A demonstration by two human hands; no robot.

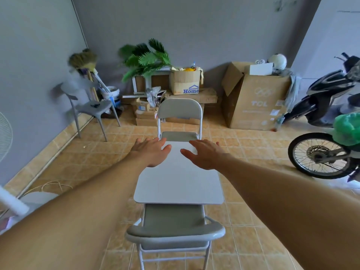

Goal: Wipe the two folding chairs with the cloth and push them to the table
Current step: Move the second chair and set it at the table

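Head view, mid-frame: left hand (pixel 151 152) and right hand (pixel 204 153) flat above the far end of the small white table (pixel 179 184), fingers (pixel 153 142) straight and spread, holding nothing. No cloth in sight. Near chair (pixel 174 221) lower centre, seat under the table; far chair (pixel 180 114) just above the hands, seat at the table's edge. Risks tipping the light table if leaned on there. Motorbike (pixel 321 152) right, plastic chair (pixel 91 106) left, boxes (pixel 255 100) behind, all well apart.

From here I count two folding chairs (pixel 179 112) (pixel 175 231), one white table (pixel 179 184), one grey plastic chair (pixel 93 108), one broom (pixel 82 59), one green plant (pixel 148 59), one fan (pixel 4 131), two motorbikes (pixel 331 90) (pixel 319 154), one helmet (pixel 277 61), two hands (pixel 151 152) (pixel 204 154), and cardboard boxes (pixel 257 102) too heaped to count.
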